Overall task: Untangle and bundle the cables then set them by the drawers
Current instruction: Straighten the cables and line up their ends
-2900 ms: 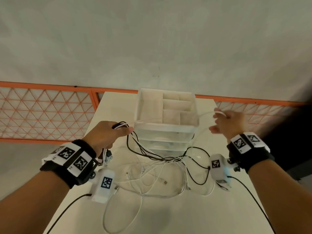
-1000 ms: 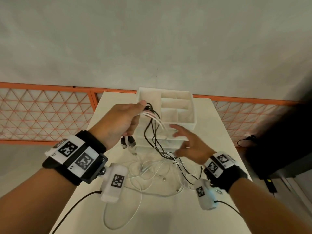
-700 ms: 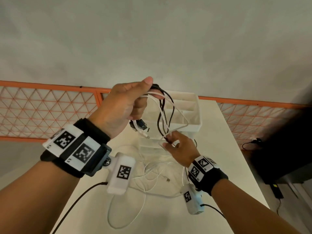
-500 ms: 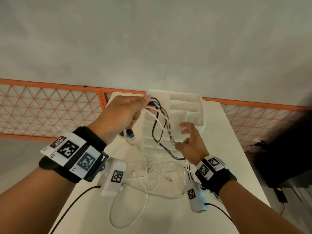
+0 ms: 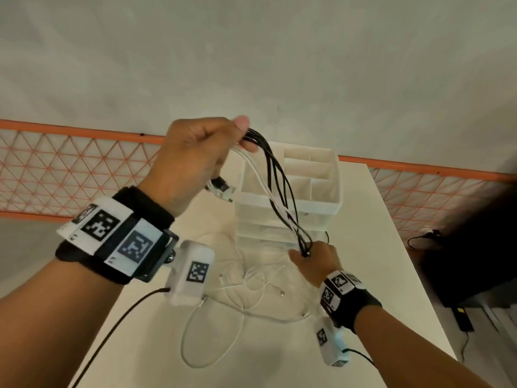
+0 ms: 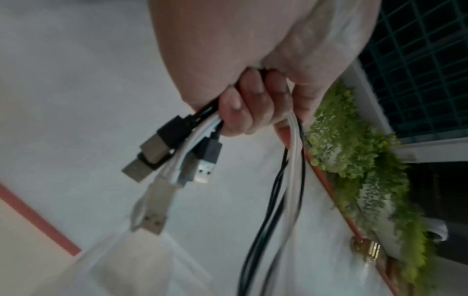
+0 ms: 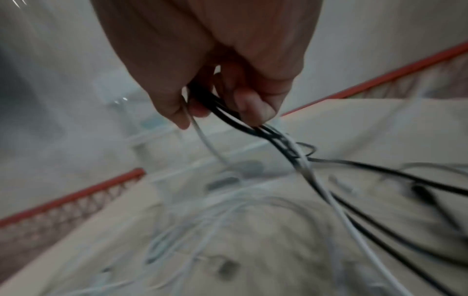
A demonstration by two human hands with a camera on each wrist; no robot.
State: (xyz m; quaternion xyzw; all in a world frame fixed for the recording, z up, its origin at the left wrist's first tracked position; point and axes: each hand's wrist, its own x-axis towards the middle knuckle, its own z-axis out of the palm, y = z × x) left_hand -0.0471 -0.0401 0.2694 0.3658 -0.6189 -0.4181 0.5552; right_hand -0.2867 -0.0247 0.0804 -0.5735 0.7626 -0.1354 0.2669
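My left hand (image 5: 207, 152) is raised above the table and grips a bunch of black and white cables (image 5: 279, 189) near their USB plugs (image 6: 177, 160), which hang below its fingers (image 6: 243, 108). The strands run down taut to my right hand (image 5: 313, 259), which pinches them (image 7: 228, 108) low in front of the white drawer unit (image 5: 291, 203). Loose white cable loops (image 5: 251, 281) lie on the table under both hands.
The drawer unit stands at the far middle of the pale table (image 5: 377, 247), its top tray split into compartments. An orange mesh fence (image 5: 70, 169) runs behind. A dark object (image 5: 470, 247) with a cord sits off the table's right edge.
My left hand has lifted the cable ends higher. My right hand has slid down the strands and closed on them low by the drawers, pulling them straight.
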